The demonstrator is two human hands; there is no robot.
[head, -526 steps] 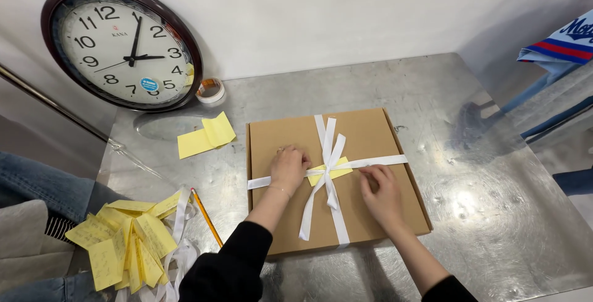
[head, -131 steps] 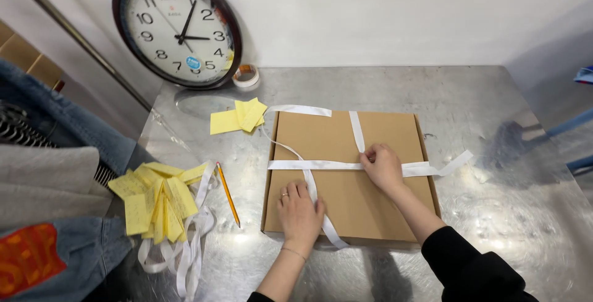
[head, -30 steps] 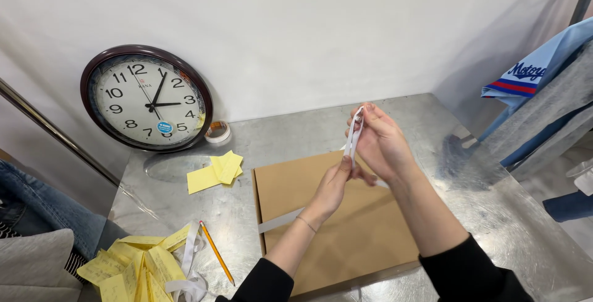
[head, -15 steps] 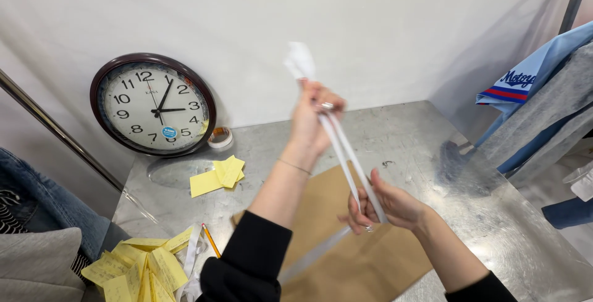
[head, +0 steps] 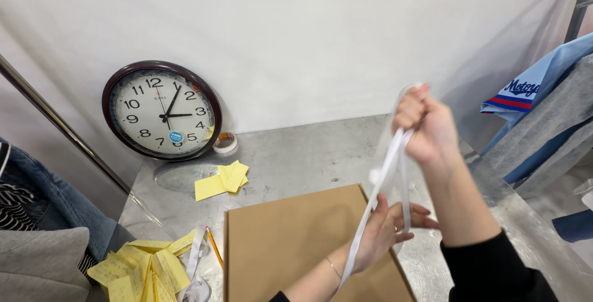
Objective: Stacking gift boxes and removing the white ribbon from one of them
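My right hand point(head: 427, 127) is raised above the table, closed around the top of a white ribbon point(head: 388, 167). The ribbon hangs in doubled strands down to my left hand point(head: 388, 226). That hand is lower, over the right edge of a flat brown cardboard box point(head: 290, 246). Its fingers are stretched out, and the ribbon passes across the palm under the thumb. The ribbon's tail trails down past my left wrist. The box lies bare on the metal table point(head: 309, 157), with no ribbon on it.
A round wall clock point(head: 162, 111) leans against the white wall, with a small tape roll point(head: 224, 143) beside it. Yellow notes point(head: 222, 178) lie behind the box. More yellow notes point(head: 145, 268), a pencil point(head: 214, 247) and white ribbon lie front left. Garments hang at both sides.
The hands have swapped heights: my right hand rose with the ribbon's top while my left dropped to the lower strands. Earlier the ribbon was tied around the box, which now lies bare.
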